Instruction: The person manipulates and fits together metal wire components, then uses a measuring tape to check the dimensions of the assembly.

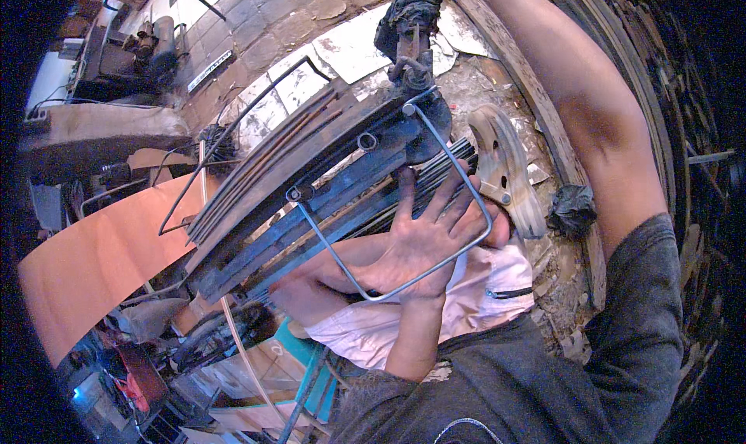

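Slender grey U-bent metal rod crosses in front of the bare left hand I watch, fingers spread apart, a long blue metal bar to its left, right hand out of view; gripping near a bend, I judge, would steady it best.

We saw silvery grey on the bent rod, bluish grey on the steel bars, rusty brown on the thin rods and blackish smudges on the left hand. The slipper was cream, marbled with grey-brown streaks; the shorts were pale pink, the shirt charcoal. We also noted an orange-tan curved sheet and a teal panel.
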Action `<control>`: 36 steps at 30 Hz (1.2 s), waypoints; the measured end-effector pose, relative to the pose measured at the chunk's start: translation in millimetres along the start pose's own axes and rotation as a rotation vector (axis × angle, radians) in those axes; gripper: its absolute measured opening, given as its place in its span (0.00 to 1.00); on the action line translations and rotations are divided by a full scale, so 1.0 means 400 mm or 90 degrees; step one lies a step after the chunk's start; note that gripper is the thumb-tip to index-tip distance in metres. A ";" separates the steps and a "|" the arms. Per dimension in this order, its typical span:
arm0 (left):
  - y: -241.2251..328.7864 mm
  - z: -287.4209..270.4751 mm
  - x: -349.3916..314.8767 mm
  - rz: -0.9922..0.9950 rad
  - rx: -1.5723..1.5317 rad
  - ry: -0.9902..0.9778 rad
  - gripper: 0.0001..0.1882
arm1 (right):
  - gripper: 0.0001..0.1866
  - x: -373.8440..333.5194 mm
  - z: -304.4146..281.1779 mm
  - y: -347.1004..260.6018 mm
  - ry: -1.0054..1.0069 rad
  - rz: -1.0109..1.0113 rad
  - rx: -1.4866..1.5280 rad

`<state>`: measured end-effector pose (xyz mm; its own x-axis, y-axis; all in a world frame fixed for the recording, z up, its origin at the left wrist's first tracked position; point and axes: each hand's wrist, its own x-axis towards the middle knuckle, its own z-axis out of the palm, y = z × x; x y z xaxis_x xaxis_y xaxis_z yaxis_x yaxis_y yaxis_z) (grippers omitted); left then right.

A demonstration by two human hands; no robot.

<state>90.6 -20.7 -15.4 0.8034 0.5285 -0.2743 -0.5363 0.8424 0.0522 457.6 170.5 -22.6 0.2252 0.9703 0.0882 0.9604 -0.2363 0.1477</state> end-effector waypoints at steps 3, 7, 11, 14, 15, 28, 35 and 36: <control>-0.005 -0.067 0.002 0.003 -0.226 -0.180 0.46 | 0.10 0.003 0.019 0.003 0.011 -0.001 0.010; -0.011 0.000 0.011 -0.007 -0.033 0.109 0.55 | 0.10 0.006 0.034 0.012 0.016 0.000 0.014; -0.007 -0.069 0.004 -0.023 -0.159 -0.064 0.43 | 0.10 0.005 0.034 0.015 0.019 0.005 0.018; -0.010 -0.068 0.000 -0.006 -0.232 -0.096 0.52 | 0.10 0.004 0.036 0.015 0.018 0.005 0.016; -0.007 -0.052 0.001 0.000 -0.199 -0.063 0.55 | 0.10 0.006 0.038 0.015 0.020 0.004 0.017; -0.006 -0.056 -0.001 0.008 -0.192 -0.147 0.53 | 0.10 0.002 0.047 0.026 0.023 0.004 0.022; -0.007 -0.084 -0.001 -0.032 -0.394 -0.087 0.42 | 0.09 0.002 0.046 0.025 0.023 0.005 0.023; -0.007 -0.080 -0.002 -0.027 -0.359 -0.100 0.40 | 0.09 0.002 0.046 0.026 0.023 0.004 0.023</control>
<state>83.3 -26.7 -46.1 0.8325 0.5414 -0.1178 -0.5238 0.6997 -0.4858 470.7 169.8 -39.3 0.2262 0.9660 0.1253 0.9643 -0.2403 0.1116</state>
